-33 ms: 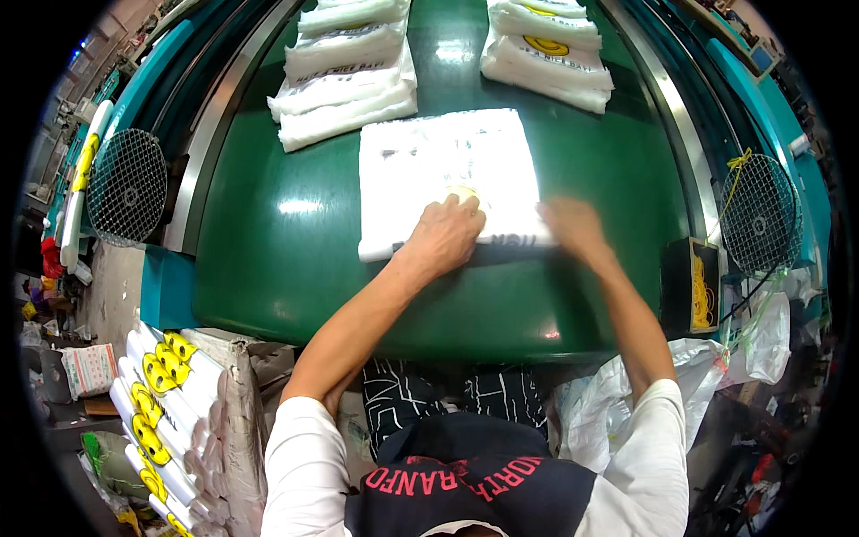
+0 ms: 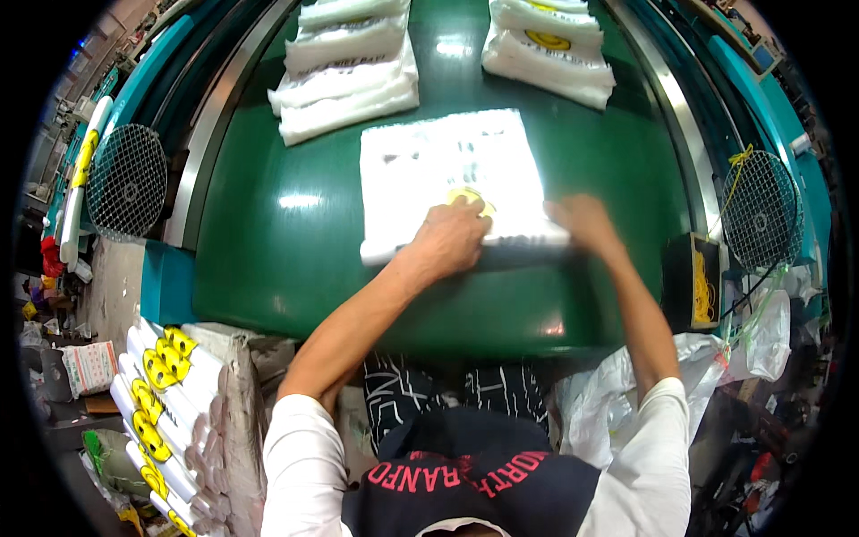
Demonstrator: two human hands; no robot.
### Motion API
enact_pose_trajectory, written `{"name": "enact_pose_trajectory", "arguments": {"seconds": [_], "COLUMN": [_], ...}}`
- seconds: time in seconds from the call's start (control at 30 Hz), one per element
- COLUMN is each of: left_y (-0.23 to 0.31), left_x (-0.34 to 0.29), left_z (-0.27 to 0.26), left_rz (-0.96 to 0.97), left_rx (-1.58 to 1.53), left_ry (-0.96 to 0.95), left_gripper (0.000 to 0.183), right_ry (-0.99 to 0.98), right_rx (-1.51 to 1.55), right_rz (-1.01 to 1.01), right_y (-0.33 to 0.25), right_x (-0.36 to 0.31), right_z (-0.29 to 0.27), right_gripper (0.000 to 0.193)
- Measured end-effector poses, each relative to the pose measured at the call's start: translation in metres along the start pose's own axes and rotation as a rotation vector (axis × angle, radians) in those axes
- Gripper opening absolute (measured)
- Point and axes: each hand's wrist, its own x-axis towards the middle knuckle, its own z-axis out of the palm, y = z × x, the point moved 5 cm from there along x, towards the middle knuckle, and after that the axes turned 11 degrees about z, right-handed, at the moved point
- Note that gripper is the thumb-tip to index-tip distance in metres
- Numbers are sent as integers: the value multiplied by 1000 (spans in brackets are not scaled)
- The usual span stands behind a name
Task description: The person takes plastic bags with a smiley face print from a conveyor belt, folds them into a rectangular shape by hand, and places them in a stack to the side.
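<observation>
Here the bag stack (image 2: 447,174) lies under both the left hand (image 2: 452,237) and the right hand (image 2: 582,222).

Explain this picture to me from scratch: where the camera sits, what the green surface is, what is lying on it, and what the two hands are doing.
The camera is worn on a person's head and looks down, so the arms come in from the bottom edge and straight lines bend near the rim. The green surface looks like a wide belt of a machine, edged by metal rails.

On it, right in front of the person, lies a flat stack of white plastic bags with a yellow round print. The left hand presses down on its near edge. The right hand rests at the stack's near right corner; it is blurred, so its grip is unclear.

Farther up the belt lie two more piles of bags, one left and one right. Round wire fan guards stand at either side. Rolled bags are stacked at lower left.
</observation>
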Motion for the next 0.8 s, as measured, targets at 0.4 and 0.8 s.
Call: {"name": "enact_pose_trajectory", "arguments": {"seconds": [0.4, 0.8], "left_y": [24, 85], "left_x": [-87, -101], "left_z": [35, 36], "left_rz": [-98, -20], "left_rx": [177, 105], "left_ry": [52, -72], "left_gripper": [75, 98], "right_ry": [-37, 72], "right_rx": [-7, -525], "right_rz": [-402, -757], "right_y": [-57, -66], "right_x": [-79, -172], "right_z": [-23, 35], "right_gripper": [24, 91]}}
